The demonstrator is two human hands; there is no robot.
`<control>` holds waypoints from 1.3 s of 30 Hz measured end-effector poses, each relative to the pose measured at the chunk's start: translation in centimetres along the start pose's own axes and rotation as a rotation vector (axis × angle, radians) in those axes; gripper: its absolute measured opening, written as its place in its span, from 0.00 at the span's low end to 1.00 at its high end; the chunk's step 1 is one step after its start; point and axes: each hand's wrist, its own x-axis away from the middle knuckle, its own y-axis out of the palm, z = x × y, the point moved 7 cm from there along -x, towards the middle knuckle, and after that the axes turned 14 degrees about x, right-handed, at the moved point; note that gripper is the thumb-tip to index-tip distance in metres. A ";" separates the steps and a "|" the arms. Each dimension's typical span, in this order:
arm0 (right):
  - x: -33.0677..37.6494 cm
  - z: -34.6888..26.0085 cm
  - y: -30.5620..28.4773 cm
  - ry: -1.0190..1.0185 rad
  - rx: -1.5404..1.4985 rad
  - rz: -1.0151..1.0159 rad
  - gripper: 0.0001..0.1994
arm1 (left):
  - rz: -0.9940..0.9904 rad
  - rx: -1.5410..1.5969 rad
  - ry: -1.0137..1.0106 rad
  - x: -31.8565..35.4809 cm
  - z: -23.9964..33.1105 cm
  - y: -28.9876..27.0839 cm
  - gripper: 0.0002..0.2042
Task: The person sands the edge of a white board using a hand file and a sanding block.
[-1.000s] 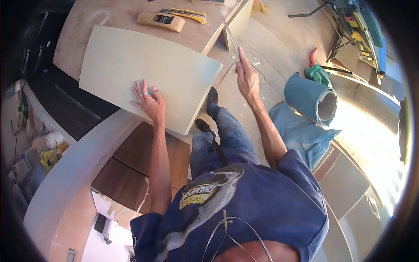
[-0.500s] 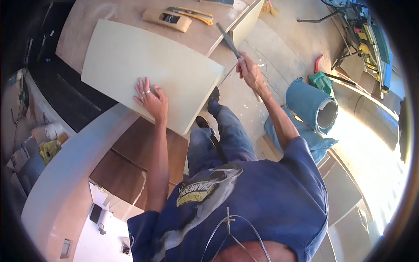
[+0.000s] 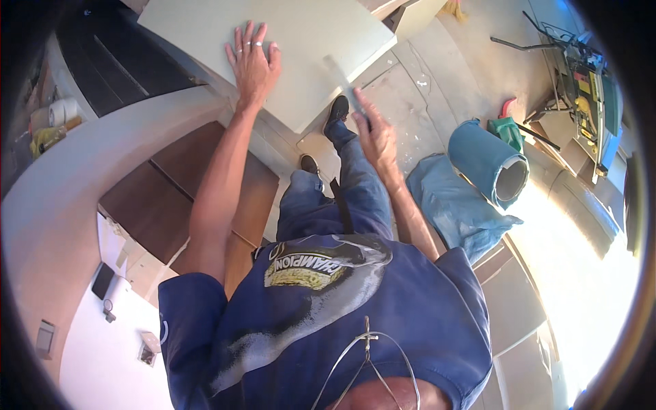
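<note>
A pale cream panel (image 3: 307, 37) lies flat at the top of the view, with one straight edge facing right. My left hand (image 3: 254, 67) rests on its face with the fingers spread, a ring on one finger. In my closed right hand (image 3: 378, 142) is a long flat grey file (image 3: 346, 82). The file's blade slants across the panel's right edge, its tip over the panel and slightly blurred. I cannot tell whether it touches the edge.
Brown cabinet panels (image 3: 229, 195) stand by my left arm. Right of my legs lie a large blue cylinder (image 3: 485, 164) and a crumpled blue cloth (image 3: 447, 205). A black metal frame (image 3: 581, 96) with tools stands at the far right. My shoes (image 3: 337, 111) are below the panel.
My right hand has lowered toward my body and moved slightly left, bringing the file over the panel's edge. The panel and my left hand appear higher as the view shifts; the left hand stays flat.
</note>
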 end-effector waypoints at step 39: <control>11.7 -3.6 9.9 0.054 0.213 0.168 0.24 | -0.135 -0.066 -0.106 2.0 0.8 -2.2 0.26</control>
